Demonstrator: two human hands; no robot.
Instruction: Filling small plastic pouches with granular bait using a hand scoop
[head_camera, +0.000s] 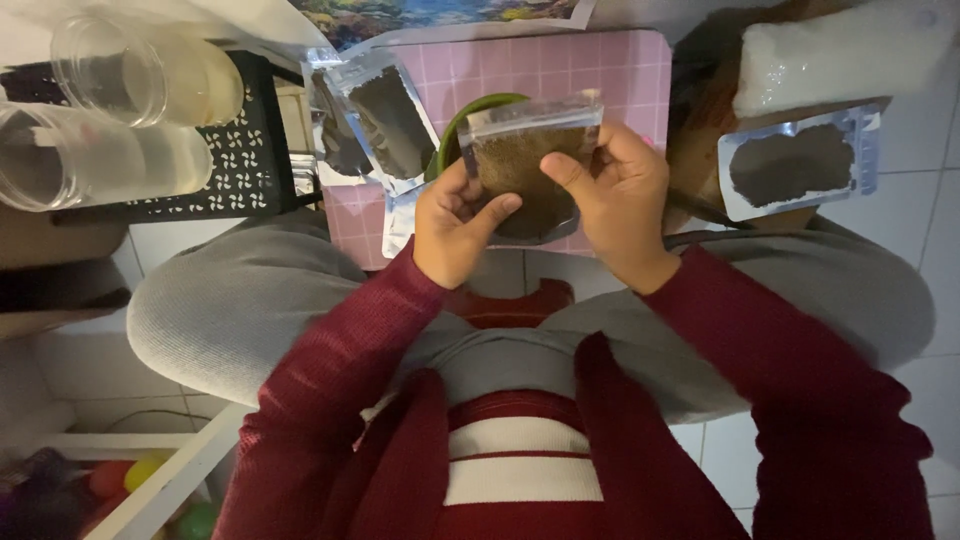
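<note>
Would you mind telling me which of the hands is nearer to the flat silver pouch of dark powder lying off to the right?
Right. The right hand is beside the silver pouch, apart from it, gripping the clear brown-powder pouch. The left hand holds that pouch's far side.

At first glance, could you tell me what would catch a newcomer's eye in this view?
Dead centre, the left hand and right hand hold up a clear pouch of brown powder over a pink gridded mat, with a green bowl rim just behind it. More filled pouches lie upper left, another pouch lies at right, and clear plastic jars lie on a black perforated rack at far left.
</note>
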